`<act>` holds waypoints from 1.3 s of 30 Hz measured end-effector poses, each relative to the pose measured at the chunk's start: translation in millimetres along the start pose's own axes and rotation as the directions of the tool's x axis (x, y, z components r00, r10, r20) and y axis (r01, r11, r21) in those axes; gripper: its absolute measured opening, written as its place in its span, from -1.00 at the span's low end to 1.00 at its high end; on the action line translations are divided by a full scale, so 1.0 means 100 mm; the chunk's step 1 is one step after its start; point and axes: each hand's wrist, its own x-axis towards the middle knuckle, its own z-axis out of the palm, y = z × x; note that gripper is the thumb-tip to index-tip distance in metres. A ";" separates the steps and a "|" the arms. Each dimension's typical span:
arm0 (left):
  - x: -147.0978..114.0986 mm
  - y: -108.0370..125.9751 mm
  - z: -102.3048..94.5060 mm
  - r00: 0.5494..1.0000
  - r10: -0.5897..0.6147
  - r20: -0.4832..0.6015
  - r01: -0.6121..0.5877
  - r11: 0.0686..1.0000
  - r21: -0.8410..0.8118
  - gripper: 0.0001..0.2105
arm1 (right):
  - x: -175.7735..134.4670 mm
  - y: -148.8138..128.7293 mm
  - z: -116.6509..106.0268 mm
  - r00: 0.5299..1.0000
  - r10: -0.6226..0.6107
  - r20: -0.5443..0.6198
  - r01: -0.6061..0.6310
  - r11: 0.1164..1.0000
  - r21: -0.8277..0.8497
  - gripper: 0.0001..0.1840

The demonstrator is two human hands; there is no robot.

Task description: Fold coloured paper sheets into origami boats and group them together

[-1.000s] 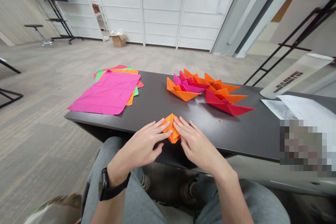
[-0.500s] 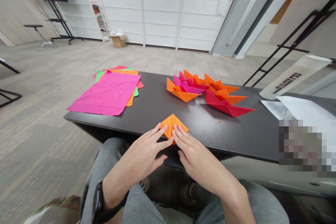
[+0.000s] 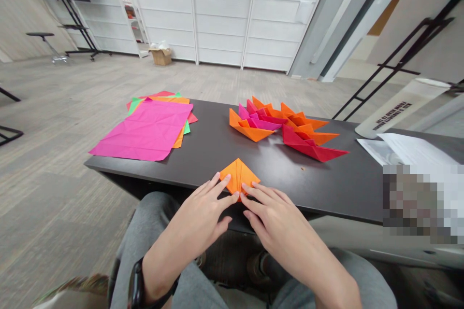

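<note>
A folded orange paper (image 3: 238,172), diamond-shaped with a crease down its middle, lies flat at the near edge of the dark table. My left hand (image 3: 207,207) rests fingertips on its left side, fingers spread. On its lower right side lie the fingertips of my right hand (image 3: 270,210), also stretched out. Neither hand grips the paper; both press on it from above. Beyond it stand several folded paper boats: an orange boat (image 3: 250,130), a magenta boat (image 3: 263,121) and a red boat (image 3: 313,146) among them.
A stack of coloured sheets, magenta sheet (image 3: 145,128) on top, lies at the table's left end. To the right are white papers (image 3: 416,152) and a whitish cylinder (image 3: 402,108) with lettering. The near table edge (image 3: 174,182) runs just above my knees.
My right hand's fingers have slid a little down and to the right, uncovering more of the orange paper's middle. The left hand stays nearly in place. The view has shifted slightly.
</note>
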 end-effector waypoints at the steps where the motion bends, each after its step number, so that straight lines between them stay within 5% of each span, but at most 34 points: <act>1: 0.00 0.00 0.00 1.000 0.007 0.005 -0.007 1.000 0.001 -0.46 | 0.01 -0.01 0.00 1.000 0.015 0.007 -0.015 1.000 -0.003 -0.63; 9: -0.01 0.09 0.05 0.999 -0.021 0.033 0.019 0.998 0.068 -0.49 | 0.07 0.02 -0.09 0.997 0.024 0.070 -0.031 0.996 0.089 -0.74; 15: 0.00 0.10 0.05 0.998 -0.026 0.052 0.023 0.998 0.058 -0.52 | 0.22 0.25 0.03 0.967 0.187 -0.173 -0.160 0.975 0.156 -0.70; 19: -0.03 0.04 0.03 0.999 0.006 0.042 -0.007 0.999 0.041 -0.51 | 0.26 0.34 0.16 0.971 0.186 -0.149 -0.171 0.980 0.104 -0.73; 22: 0.01 -0.03 0.03 0.999 0.031 -0.034 -0.031 0.999 -0.013 -0.67 | 0.25 0.35 0.18 0.968 0.196 -0.155 -0.180 0.977 0.110 -0.75; 27: 0.24 -0.14 0.21 0.953 -0.194 -0.234 0.159 0.974 -0.162 -0.62 | 0.25 0.34 0.17 0.968 0.204 -0.148 -0.175 0.967 0.185 -0.77; 33: 0.38 -0.17 0.32 0.890 -0.344 -0.299 0.145 0.836 -0.530 -0.67 | 0.29 0.37 0.19 0.933 0.300 -0.199 -0.187 0.876 0.444 -0.55; 39: 0.37 -0.15 0.27 0.850 -0.415 -0.324 -0.033 0.572 -0.819 -0.80 | 0.33 0.46 0.16 0.896 0.401 -0.188 -0.143 0.663 0.734 -0.74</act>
